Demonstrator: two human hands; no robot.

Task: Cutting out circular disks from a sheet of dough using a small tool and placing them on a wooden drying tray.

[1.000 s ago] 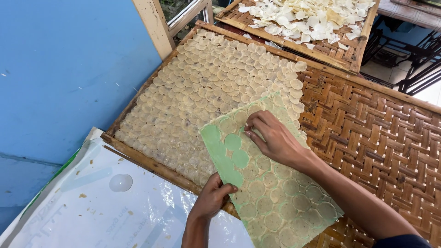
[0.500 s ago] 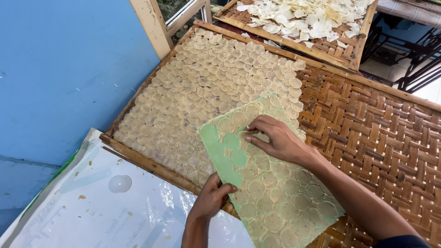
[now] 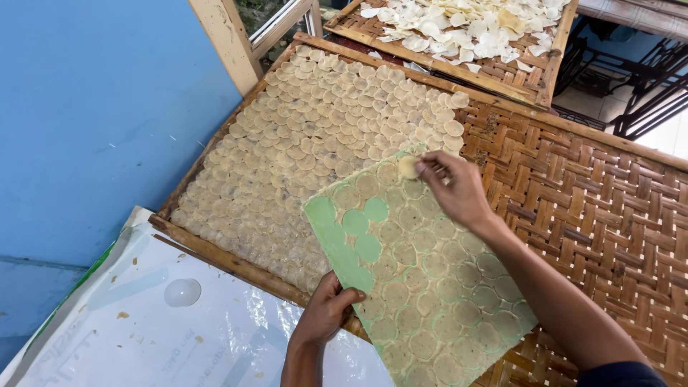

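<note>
My left hand (image 3: 326, 309) grips the near edge of a green board (image 3: 344, 251) covered with several thin round pale discs. My right hand (image 3: 455, 190) hovers over the board's far corner and pinches one small round disc (image 3: 408, 167) between thumb and fingers. The board lies tilted across the front of a woven bamboo tray (image 3: 588, 208). The left part of that tray is packed with rows of the same pale discs (image 3: 322, 136); its right part shows bare weave.
A second bamboo tray (image 3: 545, 72) with loose whitish dried chips stands at the back. A blue wall (image 3: 93, 122) is on the left, a wooden post (image 3: 226, 39) beside it. A white plastic sheet (image 3: 165, 337) lies at the lower left. Dark metal frames (image 3: 645, 79) sit at the right.
My right hand has lifted a disc off the green board and moved toward the board's far corner. My left hand keeps its hold on the board's edge.
</note>
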